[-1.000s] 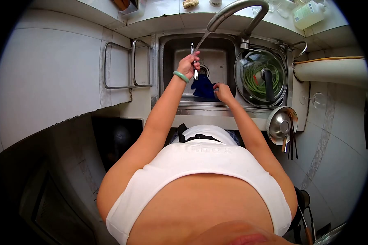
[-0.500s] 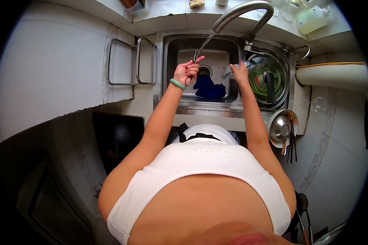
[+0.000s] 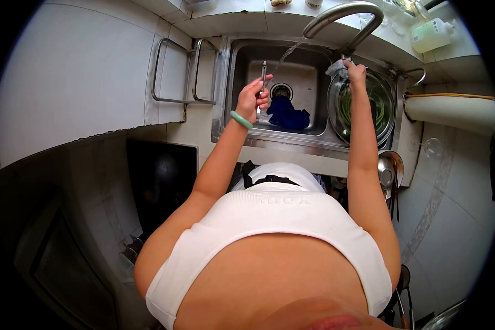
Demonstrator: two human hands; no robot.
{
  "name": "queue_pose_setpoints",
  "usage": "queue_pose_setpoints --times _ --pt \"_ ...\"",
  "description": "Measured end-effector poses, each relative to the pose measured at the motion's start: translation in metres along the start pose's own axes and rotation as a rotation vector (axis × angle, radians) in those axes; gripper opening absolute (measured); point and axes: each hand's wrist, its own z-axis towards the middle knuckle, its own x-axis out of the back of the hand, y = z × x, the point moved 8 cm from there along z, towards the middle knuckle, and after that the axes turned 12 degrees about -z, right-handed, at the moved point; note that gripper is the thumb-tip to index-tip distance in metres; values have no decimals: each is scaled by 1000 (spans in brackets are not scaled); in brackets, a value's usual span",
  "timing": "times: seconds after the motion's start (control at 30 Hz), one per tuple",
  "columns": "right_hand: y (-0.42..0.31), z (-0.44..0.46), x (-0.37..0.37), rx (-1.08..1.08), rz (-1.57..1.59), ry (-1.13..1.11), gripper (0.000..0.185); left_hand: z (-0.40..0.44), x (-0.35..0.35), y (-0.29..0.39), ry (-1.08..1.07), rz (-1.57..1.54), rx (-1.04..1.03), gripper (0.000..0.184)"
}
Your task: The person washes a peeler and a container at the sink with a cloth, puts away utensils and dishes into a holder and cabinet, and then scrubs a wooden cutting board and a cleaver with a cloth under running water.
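Observation:
My left hand [image 3: 251, 100], with a green bangle at the wrist, is closed around a metal peeler-like utensil [image 3: 264, 71] over the left part of the sink [image 3: 242, 63]. My right hand [image 3: 355, 73] grips a pale grey cloth [image 3: 337, 69] at the base of the curved faucet [image 3: 344, 10]. Water [image 3: 287, 54] runs from the spout and slants down toward my left hand. A dark blue cloth [image 3: 287, 114] lies in the basin beside the drain [image 3: 281, 91].
A glass-lidded pan [image 3: 389, 104] with green strands inside stands right of the basin, partly under my right forearm. Metal bowls [image 3: 388, 175] sit at the counter's right edge. A bottle [image 3: 430, 35] stands on the ledge; a metal rack [image 3: 195, 71] is on the left.
My right hand has moved from the blue cloth to the grey cloth, taken hold of it and carried it up to the faucet base. The utensil in my left hand has shifted its angle.

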Motion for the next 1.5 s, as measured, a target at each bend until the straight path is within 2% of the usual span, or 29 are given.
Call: queue_pose_setpoints --times 0.17,0.23,0.27,0.37,0.47,0.6,0.93,1.17,1.27,1.37,1.5 --pt "37 -3 -13 -93 18 -121 34 -13 -8 1 -26 -137 -33 34" --pt "26 -34 -18 57 119 -54 49 -22 -18 4 -27 -117 -50 28" --pt "-4 -75 -20 5 189 -317 56 -25 -21 3 -29 -148 -33 25" --pt "-45 -145 -30 119 323 -521 38 -34 -34 1 -55 -228 24 19" --pt "-85 -197 -29 194 457 -586 17 -47 -57 3 -135 -238 49 18" --pt "-129 -239 -18 243 684 -598 13 -57 -75 2 -187 -269 84 16" --pt "-163 -270 -1 435 608 -584 9 -72 -95 2 -183 -155 48 10" --pt "-158 -271 -3 370 613 -573 12 -73 -90 2 -114 51 0 14" --pt "-159 -272 -2 373 575 -555 13 -73 -89 6 -103 127 -38 15" --pt "-160 -270 6 420 394 -448 13 -76 -94 8 -104 200 -81 15" --pt "-178 -280 24 590 214 -302 15 -77 -92 6 -113 152 -69 17"
